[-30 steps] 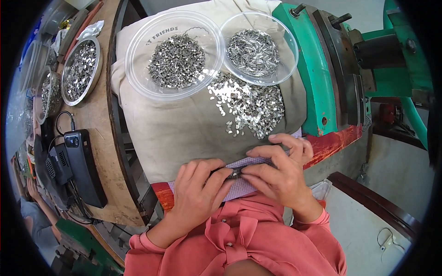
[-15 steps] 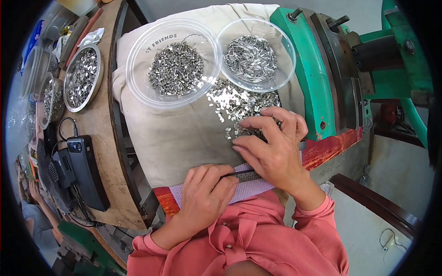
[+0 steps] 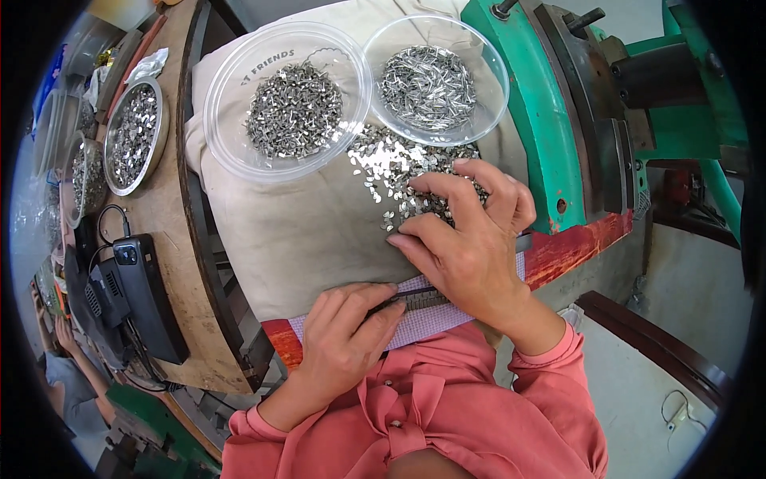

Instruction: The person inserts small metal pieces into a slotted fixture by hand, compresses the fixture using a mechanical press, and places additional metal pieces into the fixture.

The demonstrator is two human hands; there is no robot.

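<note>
Silver flakes [image 3: 388,164] lie beneath the right hand [image 3: 471,239], now off the dark strip [image 3: 427,300] on checked cloth [image 3: 424,324]; the left hand [image 3: 339,329] alone pinches it. Whether the right's curled fingers hold one, I cannot tell.

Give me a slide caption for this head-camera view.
Left hand gripping a dark slotted strip, right hand over loose silvery flakes, near two clear tubs of metal pieces.

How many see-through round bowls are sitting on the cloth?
2. The bigger bowl is on the left; the smaller bowl is on the right, beside the green machine. None look hidden on the cloth.
</note>
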